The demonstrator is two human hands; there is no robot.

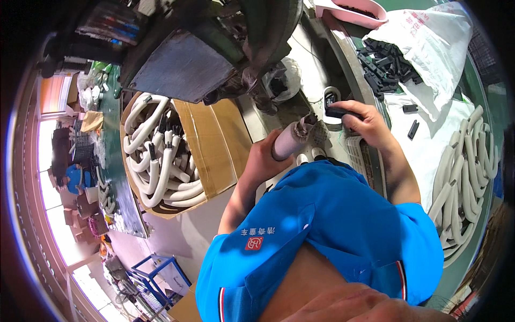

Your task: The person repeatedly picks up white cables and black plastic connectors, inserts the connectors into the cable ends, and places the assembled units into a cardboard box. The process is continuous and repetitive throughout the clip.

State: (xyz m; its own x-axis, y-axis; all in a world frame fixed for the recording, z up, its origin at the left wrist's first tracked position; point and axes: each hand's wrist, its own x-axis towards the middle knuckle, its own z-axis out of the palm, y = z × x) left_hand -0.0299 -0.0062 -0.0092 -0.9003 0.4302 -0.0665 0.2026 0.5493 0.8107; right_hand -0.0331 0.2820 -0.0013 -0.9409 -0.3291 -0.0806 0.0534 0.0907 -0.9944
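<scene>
Nearest the camera, a blue shirt with a striped sleeve hem filled the lower middle of the view, and both forearms rose out of it toward the bench. The left hand was closed in a full fist around a foam-covered tube, its fingers wrapped tight about the lower part of the shaft. The tube was pale grey-pink, round and thick, tilted up and to the right from the fist, and its far end was ragged and dark where the covering stopped. Just beyond that ragged end and to the right, the right hand was curled over a small black clip, thumb and fingers pinched on it; how much of the clip lay inside the grip could not be told. The two hands were near each other but apart.

Left of the left fingers stood an open cardboard box packed with bent white tubes bearing black ends. Right of the right fingers lay a heap of curved white tubes on a white cloth. Farther past the right fingertips, loose black clips spilled from a white plastic bag, and a pink tray sat beyond them. A dark machine loomed past the left fingers.
</scene>
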